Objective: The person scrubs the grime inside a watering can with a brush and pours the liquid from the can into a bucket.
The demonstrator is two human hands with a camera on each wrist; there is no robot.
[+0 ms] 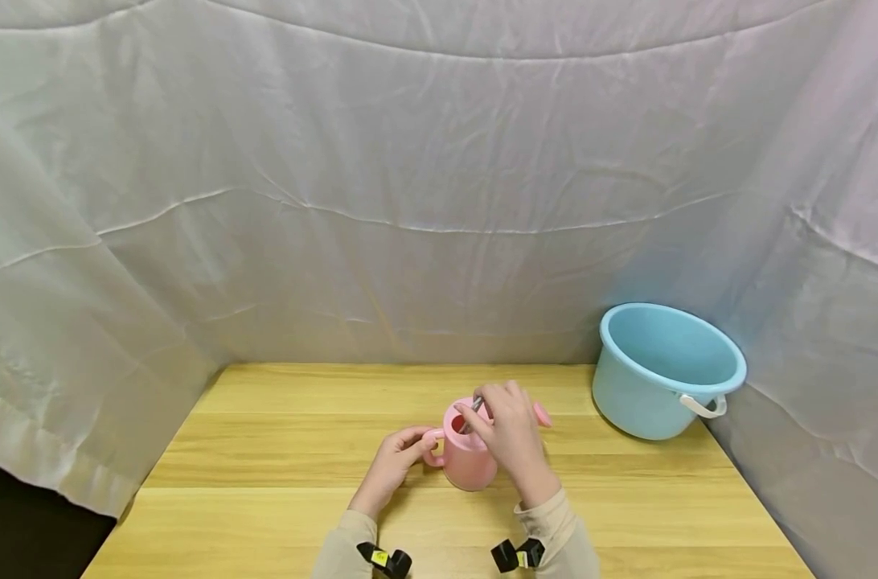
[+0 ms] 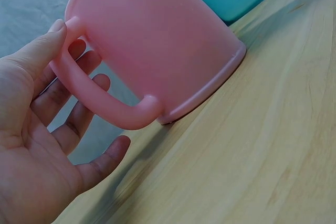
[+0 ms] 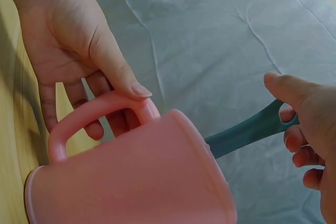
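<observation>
A pink watering can (image 1: 469, 468) stands upright on the wooden table, its handle facing left and its round spout head (image 1: 543, 414) poking out past the right hand. My left hand (image 1: 393, 464) holds the top of that handle, thumb above and fingers beneath; in the left wrist view the little finger hangs free of it. Over the can's mouth, my right hand (image 1: 513, 430) pinches the end of a dark grey-green utensil handle (image 3: 244, 134) with a hole near its tip. The utensil slants down into the can, so its lower end is hidden and its kind cannot be told.
A light blue bucket (image 1: 630, 394) with a white grip on its handle stands at the table's back right corner. Grey cloth (image 1: 381, 273) hangs behind the table (image 1: 265, 466) and along both sides.
</observation>
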